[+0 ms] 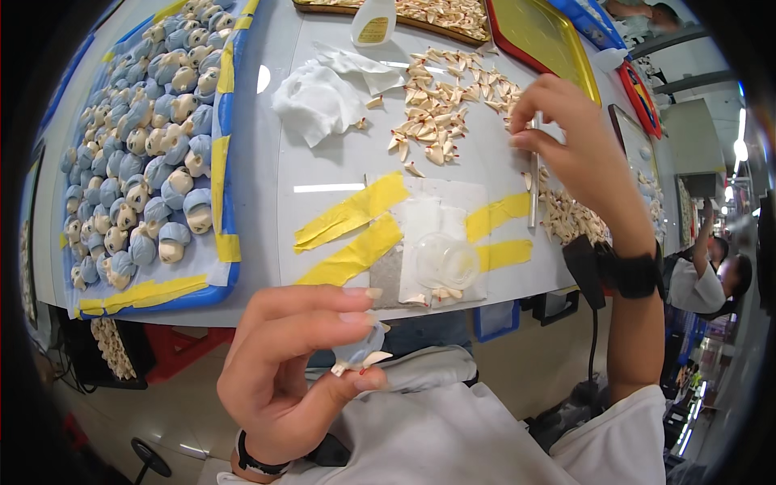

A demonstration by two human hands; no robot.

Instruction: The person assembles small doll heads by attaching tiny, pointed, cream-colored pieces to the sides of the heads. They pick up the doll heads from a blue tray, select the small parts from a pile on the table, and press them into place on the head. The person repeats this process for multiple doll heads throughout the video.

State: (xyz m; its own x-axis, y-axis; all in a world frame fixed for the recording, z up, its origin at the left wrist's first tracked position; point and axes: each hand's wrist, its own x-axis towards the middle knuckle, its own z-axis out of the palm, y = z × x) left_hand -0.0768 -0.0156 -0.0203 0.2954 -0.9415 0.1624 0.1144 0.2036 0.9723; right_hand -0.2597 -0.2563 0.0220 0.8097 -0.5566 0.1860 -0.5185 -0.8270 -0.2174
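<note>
My left hand (283, 372) is closed, with fingertips and thumb pinching a small blue-haired doll head (357, 351) near the table's front edge. Pointed cream pieces with a touch of red show at that head's lower side. Farther right, my right hand (570, 133) curls over the edge of a pile of small cream pointed pieces (436, 105) with red marks. Its thumb and index tips are close together; what lies between them, if anything, is too small to make out. A thin metal rod (533, 190) lies beneath this hand, partly hidden by the fingers.
At left, a blue tray (234, 202) carries many similar heads. Yellow tape (356, 212) borders a work pad with a clear round dish (446, 263). Crumpled white cloth (319, 101), a bottle (373, 23) and a gold-coloured tray (558, 48) are farther back. More pieces (570, 217) lie right.
</note>
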